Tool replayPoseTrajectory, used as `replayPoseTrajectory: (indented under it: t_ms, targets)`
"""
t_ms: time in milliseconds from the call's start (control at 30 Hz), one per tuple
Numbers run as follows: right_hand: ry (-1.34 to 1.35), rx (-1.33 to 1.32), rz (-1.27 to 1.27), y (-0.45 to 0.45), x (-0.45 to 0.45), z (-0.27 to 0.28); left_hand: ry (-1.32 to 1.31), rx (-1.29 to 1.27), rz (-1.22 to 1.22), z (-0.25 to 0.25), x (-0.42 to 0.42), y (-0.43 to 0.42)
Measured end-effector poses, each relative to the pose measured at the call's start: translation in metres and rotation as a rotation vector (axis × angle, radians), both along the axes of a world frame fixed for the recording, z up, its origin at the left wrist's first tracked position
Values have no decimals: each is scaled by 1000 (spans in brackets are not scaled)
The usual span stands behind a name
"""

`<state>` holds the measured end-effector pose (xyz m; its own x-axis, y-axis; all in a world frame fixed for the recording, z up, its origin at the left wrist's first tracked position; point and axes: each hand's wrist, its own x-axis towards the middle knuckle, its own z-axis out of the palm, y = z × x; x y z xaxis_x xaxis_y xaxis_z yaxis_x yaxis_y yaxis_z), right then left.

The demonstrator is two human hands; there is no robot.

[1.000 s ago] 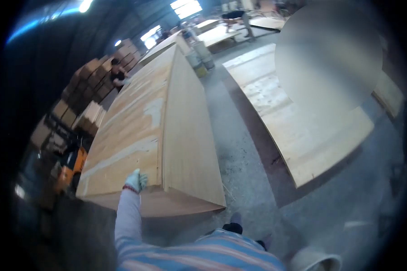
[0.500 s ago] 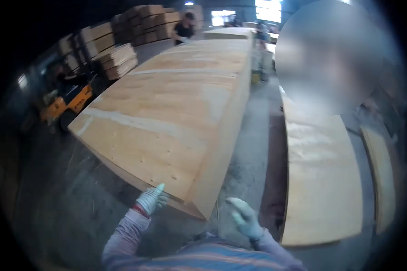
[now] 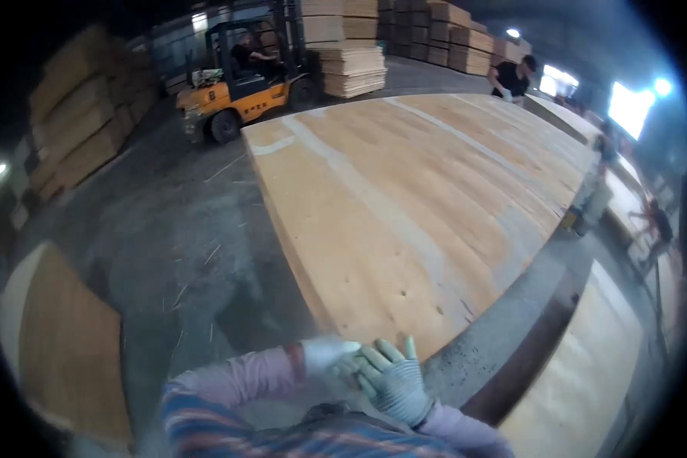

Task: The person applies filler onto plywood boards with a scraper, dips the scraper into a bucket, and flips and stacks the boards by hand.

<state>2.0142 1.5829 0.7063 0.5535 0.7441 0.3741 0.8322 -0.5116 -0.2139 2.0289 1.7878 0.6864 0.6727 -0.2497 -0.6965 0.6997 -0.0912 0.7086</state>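
A large stack of plywood sheets (image 3: 374, 229) fills the middle of the view, its pale top face marked with lighter strips and several knots. At its near edge my right hand (image 3: 397, 385), in a ribbed pale work glove, is open with fingers spread; whether it touches the wood I cannot tell. My left hand (image 3: 320, 357), also gloved, lies just beside the right one's fingers. Its fingers are smeared by motion and partly overlap the other hand, so their grip is unclear. No separate object shows in either hand.
A yellow forklift (image 3: 244, 95) with a person in it stands at the back left, by stacked boards (image 3: 351, 72). Another person (image 3: 511, 80) is at the stack's far end. Panels lie at the right (image 3: 580, 366) and left (image 3: 72, 343).
The view has swung left, bringing the forklift fully into sight. My left hand has come away from the sheet edge and both hands have moved together at the stack's near end.
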Motion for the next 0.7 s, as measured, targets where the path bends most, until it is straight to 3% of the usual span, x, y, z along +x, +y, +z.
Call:
replayPoseTrajectory:
  t_ms: [133,200,300,400,433,533,600,667,700]
  targets:
    - [-24,37,-8,-33,41,0,3,-382,8,-39,50,-25]
    - [-98,89,-100,-58,48,3,116,-367,45,1,65,-48]
    - [-216,609,-514,-100,54,-51,150,-291,161,-4,102,-79]
    - [470,1457,-778,-91,62,-72,120,-330,-103,-7,126,-73]
    - [842,1623,-620,-92,66,-84,40,-328,-299,-14,135,-59]
    - [1602,1843,-192,-62,81,-42,-268,-38,-320,-2,153,-32]
    - [1525,1846,-147,-42,94,-34,-1822,858,-376,-31,189,12]
    - [1449,1915,-169,-26,113,-34,-1303,844,-127,14,194,45]
    - [1429,1887,-221,-24,119,-50,-1297,987,-30,15,203,61]
